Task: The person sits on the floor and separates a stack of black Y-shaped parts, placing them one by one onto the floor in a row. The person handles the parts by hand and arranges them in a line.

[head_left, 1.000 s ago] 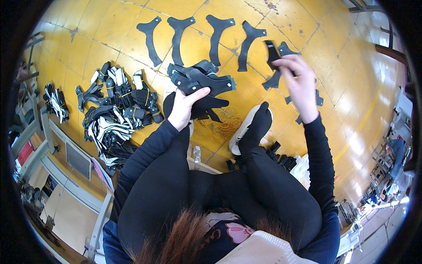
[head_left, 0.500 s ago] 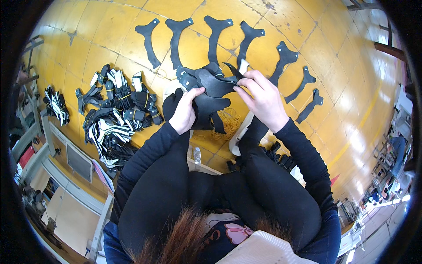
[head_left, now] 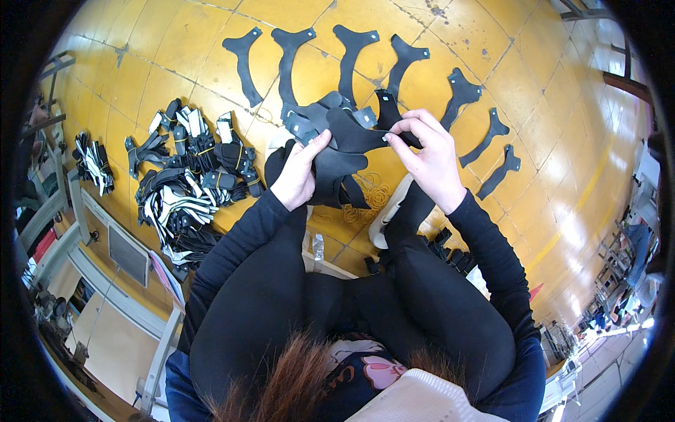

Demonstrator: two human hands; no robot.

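left hand point(head_left: 297, 174): thumb clamped over stack of black pieces point(head_left: 337, 163) | right hand point(head_left: 429, 158): pinching top piece point(head_left: 351, 135) by its right tip | top piece between hands, running sideways; stack nearer left hand

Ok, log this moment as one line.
left hand: grips stack of black Y-shaped pieces | right hand: pinches top piece by corner | yellow floor: similar pieces in curved row

"What lies far off on the floor point(head_left: 176, 49)?"
"A row of pieces point(head_left: 348, 63), bending nearer toward the right."
"And left?"
"A heap of bundles point(head_left: 179, 200), another bundle point(head_left: 93, 165) farther left."
"In the middle?"
"A stack point(head_left: 337, 163) in the left hand point(head_left: 296, 176); bands point(head_left: 376, 197) left of the right shoe point(head_left: 380, 224)."
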